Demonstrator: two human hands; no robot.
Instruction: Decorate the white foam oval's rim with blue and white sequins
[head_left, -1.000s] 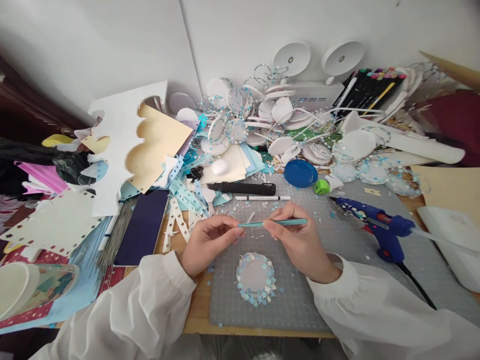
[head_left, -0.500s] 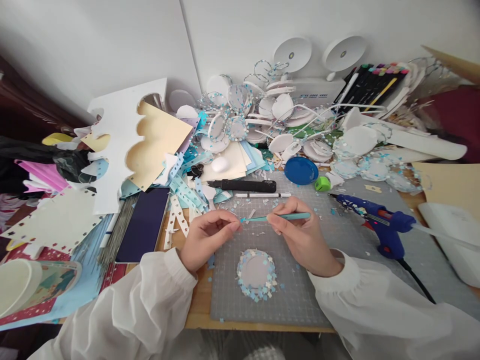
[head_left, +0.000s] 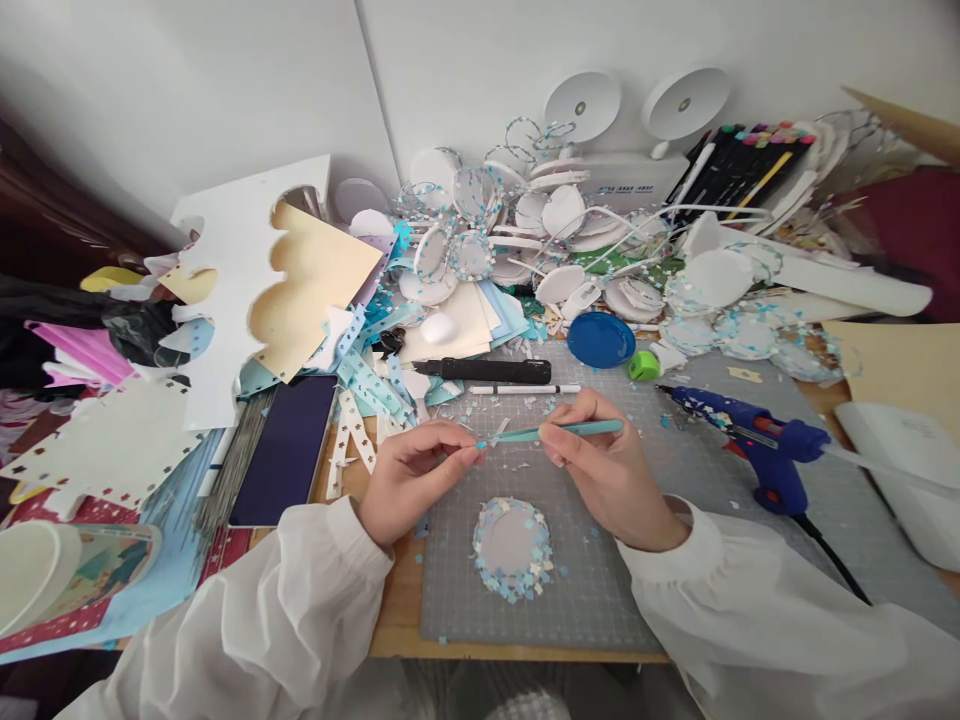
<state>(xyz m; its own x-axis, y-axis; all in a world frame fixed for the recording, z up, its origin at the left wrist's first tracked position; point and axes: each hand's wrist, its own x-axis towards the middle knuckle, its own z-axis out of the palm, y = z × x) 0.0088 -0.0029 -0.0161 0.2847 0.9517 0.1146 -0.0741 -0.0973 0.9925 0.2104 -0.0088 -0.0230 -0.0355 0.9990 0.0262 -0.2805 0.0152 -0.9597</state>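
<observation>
Thumb and forefinger of my left hand (head_left: pixel 424 475) pinch a tiny bright blue paper piece (head_left: pixel 482 445), too small to make out its shape well. My right hand (head_left: pixel 604 470) grips teal tweezers (head_left: pixel 577 428) like a pen, their tips pointing left, close beside the blue piece and slightly apart from it. Below both hands, a round white disc (head_left: pixel 511 542) lies flat on the grey cutting mat (head_left: pixel 465 610). Its rim is ringed with small blue and cream paper flowers.
A blue glue gun (head_left: pixel 757 435) lies on the right. Behind my hands are a black cutter (head_left: pixel 502 371), a white pen (head_left: pixel 525 389), a blue lid (head_left: pixel 601 340) and a green tape roll (head_left: pixel 643 366). Punched paper strips (head_left: pixel 352 440) and a dark blue notebook (head_left: pixel 283 450) lie left.
The tweezers' tips have drawn slightly away from the blue piece and are spread a little wider. My left hand still pinches it. The view has shifted slightly.
</observation>
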